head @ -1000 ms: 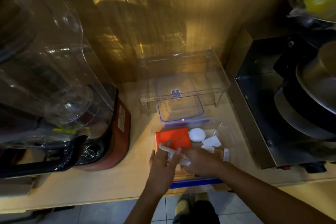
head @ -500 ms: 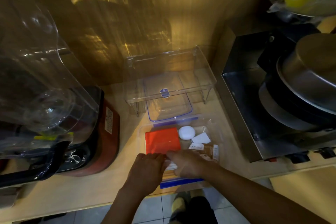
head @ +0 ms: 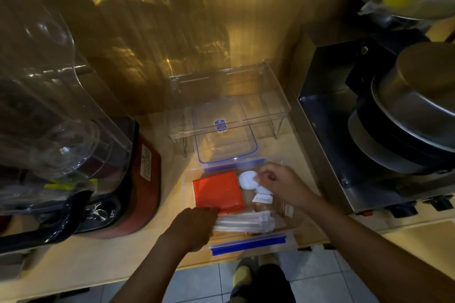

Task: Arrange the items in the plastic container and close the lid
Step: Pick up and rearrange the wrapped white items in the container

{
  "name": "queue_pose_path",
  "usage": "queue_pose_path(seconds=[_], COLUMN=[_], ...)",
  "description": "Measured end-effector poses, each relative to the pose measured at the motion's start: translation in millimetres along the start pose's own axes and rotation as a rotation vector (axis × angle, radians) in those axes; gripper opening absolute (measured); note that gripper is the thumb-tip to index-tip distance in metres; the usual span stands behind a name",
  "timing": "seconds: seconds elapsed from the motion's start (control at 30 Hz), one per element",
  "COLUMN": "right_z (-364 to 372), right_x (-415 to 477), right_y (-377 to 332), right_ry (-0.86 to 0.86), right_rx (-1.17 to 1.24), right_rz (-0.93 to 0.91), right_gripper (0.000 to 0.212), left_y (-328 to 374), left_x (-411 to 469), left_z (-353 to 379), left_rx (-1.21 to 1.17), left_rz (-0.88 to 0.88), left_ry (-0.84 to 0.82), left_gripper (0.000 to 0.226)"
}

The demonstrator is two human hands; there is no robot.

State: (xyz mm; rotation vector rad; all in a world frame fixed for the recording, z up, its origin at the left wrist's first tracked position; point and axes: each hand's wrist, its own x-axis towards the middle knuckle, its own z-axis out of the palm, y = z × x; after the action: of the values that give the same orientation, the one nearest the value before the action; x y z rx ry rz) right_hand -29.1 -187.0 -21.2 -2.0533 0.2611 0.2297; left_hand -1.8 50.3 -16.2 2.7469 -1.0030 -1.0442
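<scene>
1. I see the clear plastic container with blue clips (head: 248, 245) sitting on the pale wooden surface (head: 98, 258), near its front edge, lid off.
2. Its clear lid with a blue rim (head: 225, 140) lies flat just behind it, partly under a clear acrylic stand (head: 229, 96) against the back wall.
3. Inside the container, a flat red square packet (head: 216, 192) fills the left rear part; a round white object (head: 247, 179) lies just right of it at the rear.
4. A bundle of white paper-wrapped sticks (head: 243, 221) lies across the front of the container, and small white sachets (head: 263, 198) sit between the bundle and the round object.
5. My left hand (head: 192, 226) reaches into the front left corner, curled at the left end of the stick bundle; I cannot tell whether it actually grips it.
6. My right hand (head: 278, 182) is over the right rear part, fingertips pinched against the round white object.
7. A red blender base with a clear jug (head: 138, 174) stands to the left, and a steel appliance with a round lid (head: 394, 130) to the right.
</scene>
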Motion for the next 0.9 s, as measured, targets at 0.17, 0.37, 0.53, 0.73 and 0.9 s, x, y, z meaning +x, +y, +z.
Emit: queue_pose_path(seconds=[0.17,0.37,0.53,0.73,0.9], right_z=[-8.2,23.7,31.8,31.3,44.1], right_x=[-1.8,-3.1,7.9,16.6,18.2], right_y=[2.8,15.9,16.3,10.8,5.0], right_ry=[-0.341,-0.492,-0.486,-0.535,-0.599], right_rx=[-0.387,-0.710,-0.598,-0.639,-0.804], right_rz=[-0.115,-0.049,0.058,0.095,0.062], right_gripper=[0.013,0.017,0.022,0.017,0.012], left_y=[6.8,13.3,35.9,45.3,47.5], left_x=[8.8,9.4,6.4,5.7,7.8], left_z=[-6.4,-5.6,7.3,28.3,37.7], left_rx=[-0.013,-0.273,-0.458,-0.062,-0.011], left_rz=[-0.036,0.036,0.100,0.021,0.003], left_ry=[-0.219,-0.194,-0.057,0.030,0.090], left_gripper=[0.039,0.055,0.052,0.085,0.066])
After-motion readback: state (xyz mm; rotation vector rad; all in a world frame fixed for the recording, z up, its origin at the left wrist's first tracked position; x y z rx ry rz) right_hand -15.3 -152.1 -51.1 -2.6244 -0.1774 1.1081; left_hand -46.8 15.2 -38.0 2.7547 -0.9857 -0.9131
